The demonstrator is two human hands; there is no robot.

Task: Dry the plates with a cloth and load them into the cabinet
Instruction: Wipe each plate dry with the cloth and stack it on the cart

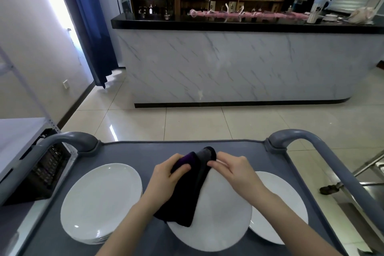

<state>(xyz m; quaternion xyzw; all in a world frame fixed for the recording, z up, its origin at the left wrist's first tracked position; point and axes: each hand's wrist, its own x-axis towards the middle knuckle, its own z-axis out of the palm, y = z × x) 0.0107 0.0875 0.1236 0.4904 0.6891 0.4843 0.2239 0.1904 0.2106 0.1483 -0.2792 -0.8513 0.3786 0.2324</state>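
The round white ceramic plate (209,220) I am drying sits in the middle of the grey plastic cart tray (145,151), near me, its right edge overlapping a single white plate (278,210). It is glossy and plain, with no chip that I can see. I judge it stiff, fairly heavy, breakable and slick if wet, so the rim is the place to hold it, not the smooth face.

My right hand (232,172) has its fingers drawn together, pinching the far rim. My left hand (166,174) is curled round the soft dark purple-black cloth (180,203), which is limp and light and drapes from the far rim down over the plate's left half. A stack of white plates (99,201) waits to the left.
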